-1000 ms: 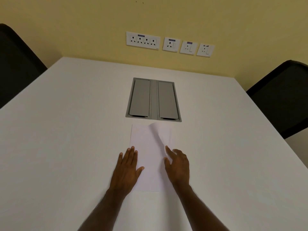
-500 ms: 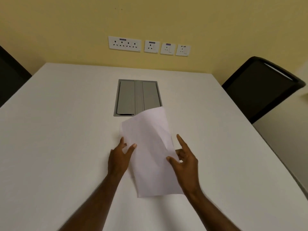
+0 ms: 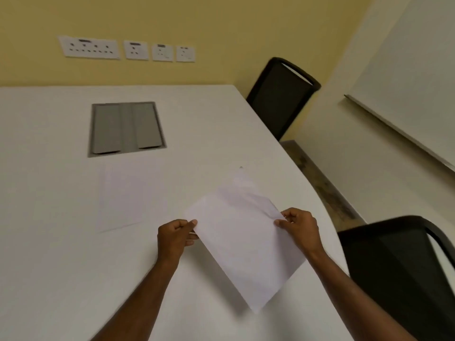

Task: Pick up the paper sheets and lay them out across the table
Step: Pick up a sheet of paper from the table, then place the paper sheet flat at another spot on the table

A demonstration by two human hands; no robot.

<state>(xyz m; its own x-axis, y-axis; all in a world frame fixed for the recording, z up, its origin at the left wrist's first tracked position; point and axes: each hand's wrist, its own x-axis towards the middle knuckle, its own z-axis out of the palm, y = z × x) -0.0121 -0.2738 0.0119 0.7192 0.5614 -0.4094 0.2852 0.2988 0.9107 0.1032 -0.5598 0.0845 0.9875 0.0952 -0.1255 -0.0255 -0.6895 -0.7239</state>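
A white paper sheet (image 3: 242,239) hangs tilted above the right part of the white table (image 3: 49,254), held by both hands. My left hand (image 3: 173,236) pinches its left corner and my right hand (image 3: 299,226) pinches its right edge. The sheet's far end curls upward. More white paper (image 3: 125,195) lies flat on the table to the left, just in front of the grey cable box; I cannot tell how many sheets are in it.
A grey recessed cable box (image 3: 125,127) sits in the table's middle. Two black chairs (image 3: 280,94) (image 3: 403,274) stand along the table's curved right edge. Wall sockets (image 3: 128,49) line the yellow wall behind.
The top sheet has been lifted off the stack and carried right, now gripped by both hands. The view has swung right, and the stack now lies to the left.
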